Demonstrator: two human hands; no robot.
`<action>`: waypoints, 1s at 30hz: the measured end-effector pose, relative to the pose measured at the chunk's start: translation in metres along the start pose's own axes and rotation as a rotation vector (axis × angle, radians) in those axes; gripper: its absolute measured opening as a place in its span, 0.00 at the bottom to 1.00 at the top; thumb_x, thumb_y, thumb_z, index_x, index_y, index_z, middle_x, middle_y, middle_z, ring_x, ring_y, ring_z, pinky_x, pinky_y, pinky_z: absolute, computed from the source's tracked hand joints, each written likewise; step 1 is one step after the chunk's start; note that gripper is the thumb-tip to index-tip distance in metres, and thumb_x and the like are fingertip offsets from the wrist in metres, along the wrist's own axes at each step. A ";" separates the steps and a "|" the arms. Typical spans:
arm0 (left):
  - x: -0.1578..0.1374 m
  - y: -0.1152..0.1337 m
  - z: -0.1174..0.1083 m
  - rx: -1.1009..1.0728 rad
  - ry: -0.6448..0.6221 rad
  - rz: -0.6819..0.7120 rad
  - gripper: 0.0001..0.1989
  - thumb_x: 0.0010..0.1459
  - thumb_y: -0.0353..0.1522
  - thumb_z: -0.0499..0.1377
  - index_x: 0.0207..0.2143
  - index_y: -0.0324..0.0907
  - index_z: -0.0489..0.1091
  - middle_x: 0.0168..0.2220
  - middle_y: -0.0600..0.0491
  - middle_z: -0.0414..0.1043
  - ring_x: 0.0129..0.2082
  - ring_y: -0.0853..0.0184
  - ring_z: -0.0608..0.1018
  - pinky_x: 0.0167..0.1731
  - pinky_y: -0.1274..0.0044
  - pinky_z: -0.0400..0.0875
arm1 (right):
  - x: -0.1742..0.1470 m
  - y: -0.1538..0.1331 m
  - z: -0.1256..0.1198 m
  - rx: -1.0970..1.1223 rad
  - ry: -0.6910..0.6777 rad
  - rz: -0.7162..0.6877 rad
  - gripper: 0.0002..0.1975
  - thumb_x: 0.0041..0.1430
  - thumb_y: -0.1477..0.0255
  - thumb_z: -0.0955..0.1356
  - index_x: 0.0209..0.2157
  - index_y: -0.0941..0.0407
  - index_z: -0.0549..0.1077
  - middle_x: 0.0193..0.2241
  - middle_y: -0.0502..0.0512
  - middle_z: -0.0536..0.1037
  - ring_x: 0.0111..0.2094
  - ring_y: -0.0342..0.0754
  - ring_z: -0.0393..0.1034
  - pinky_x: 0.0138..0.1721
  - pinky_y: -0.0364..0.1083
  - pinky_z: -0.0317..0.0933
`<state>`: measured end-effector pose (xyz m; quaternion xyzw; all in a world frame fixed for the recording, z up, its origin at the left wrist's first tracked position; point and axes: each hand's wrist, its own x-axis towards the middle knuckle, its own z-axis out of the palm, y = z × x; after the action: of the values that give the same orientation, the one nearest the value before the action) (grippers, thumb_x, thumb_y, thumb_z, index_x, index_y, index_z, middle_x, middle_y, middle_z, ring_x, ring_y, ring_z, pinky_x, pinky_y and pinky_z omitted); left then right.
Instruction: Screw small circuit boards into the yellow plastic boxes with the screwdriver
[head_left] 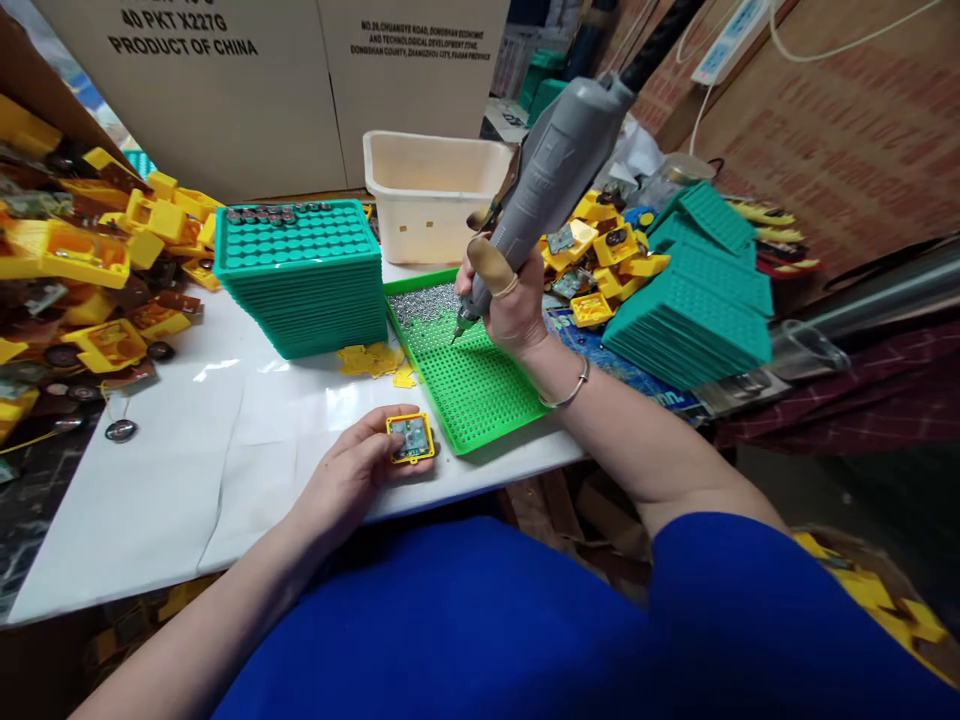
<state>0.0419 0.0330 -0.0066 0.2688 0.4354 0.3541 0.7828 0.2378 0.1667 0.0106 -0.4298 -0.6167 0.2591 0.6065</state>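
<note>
Between the thumb and fingers of my left hand (367, 452) sits a small yellow plastic case (411, 460) with a green circuit board (409, 436) inside, facing up. It is just above the table's front edge. My right hand (516, 312) is wrapped round a grey electric screwdriver (559, 165), with tan finger cots on some fingers. The screwdriver's bit points down over the green perforated tray (480, 395), close to a heap of small silver screws (424, 305) at the tray's far left. Whether the bit carries a screw is too small to tell.
A tall stack of teal trays (300, 290) stands left, with small round parts on top. Yellow plastic scraps (371, 360) lie beside it. Behind is a white bin (435, 215). Yellow cases heap at left (82, 250) and right (600, 250), near more teal trays (694, 310).
</note>
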 end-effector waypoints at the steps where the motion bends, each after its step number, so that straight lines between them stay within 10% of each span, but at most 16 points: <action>1: 0.000 0.000 0.000 -0.001 -0.002 0.000 0.19 0.49 0.28 0.62 0.45 0.35 0.70 0.40 0.43 0.79 0.39 0.58 0.81 0.39 0.69 0.78 | 0.000 0.002 0.001 -0.001 -0.003 -0.005 0.22 0.58 0.45 0.63 0.34 0.51 0.66 0.22 0.48 0.66 0.22 0.44 0.64 0.27 0.48 0.66; 18: 0.000 0.000 0.000 0.006 -0.002 -0.002 0.20 0.50 0.28 0.62 0.47 0.35 0.69 0.41 0.42 0.79 0.40 0.58 0.81 0.39 0.70 0.78 | -0.001 0.015 0.001 -0.108 -0.077 0.007 0.22 0.63 0.47 0.57 0.40 0.51 0.65 0.24 0.50 0.65 0.25 0.48 0.65 0.31 0.51 0.66; 30: 0.001 -0.001 0.001 -0.008 0.007 0.007 0.18 0.50 0.26 0.61 0.45 0.35 0.70 0.38 0.45 0.79 0.37 0.59 0.82 0.36 0.71 0.79 | -0.001 -0.019 0.003 0.281 0.066 0.015 0.22 0.51 0.47 0.69 0.32 0.50 0.64 0.19 0.44 0.63 0.18 0.42 0.60 0.23 0.46 0.59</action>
<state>0.0434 0.0330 -0.0075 0.2659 0.4361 0.3594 0.7810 0.2307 0.1571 0.0251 -0.3535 -0.5510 0.3329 0.6787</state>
